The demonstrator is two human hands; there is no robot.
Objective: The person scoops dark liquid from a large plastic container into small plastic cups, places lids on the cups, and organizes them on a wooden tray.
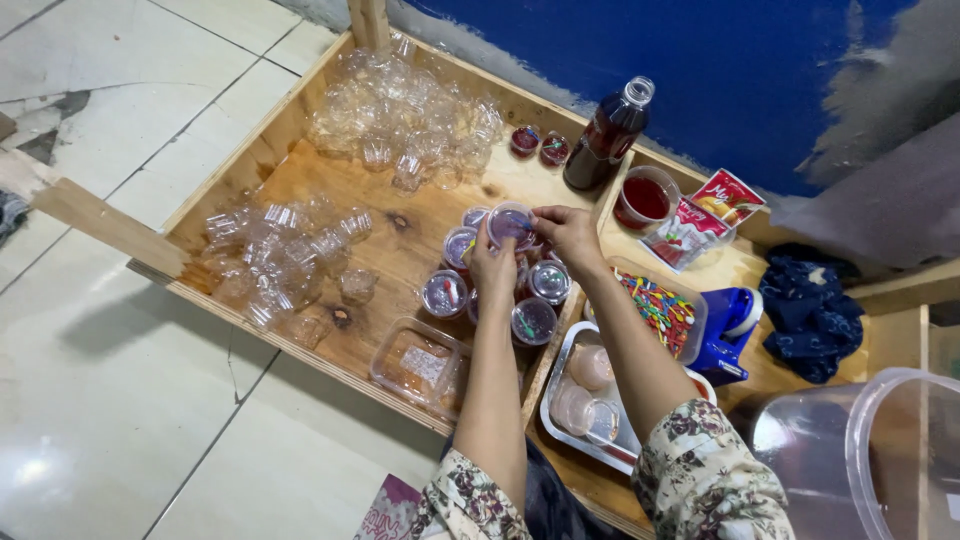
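Small lidded cup (pixel 511 222) sits raised between both hands above the cluster of filled cups (pixel 500 285) in the wooden tray (pixel 290 150); left hand (pixel 492 265) is pinched on its near rim, right hand (pixel 568 232) is pinched on its far rim; risk: uneven pressure on the lid could tip the cup and spill its contents onto the cups below; a forearm sweep could knock the open dark bottle (pixel 608 135) or the red-liquid tub (pixel 645 198).

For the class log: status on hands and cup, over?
Both hands, left hand and right hand, hold the lidded cup. Filled cups crowd beneath. Nothing blocking.
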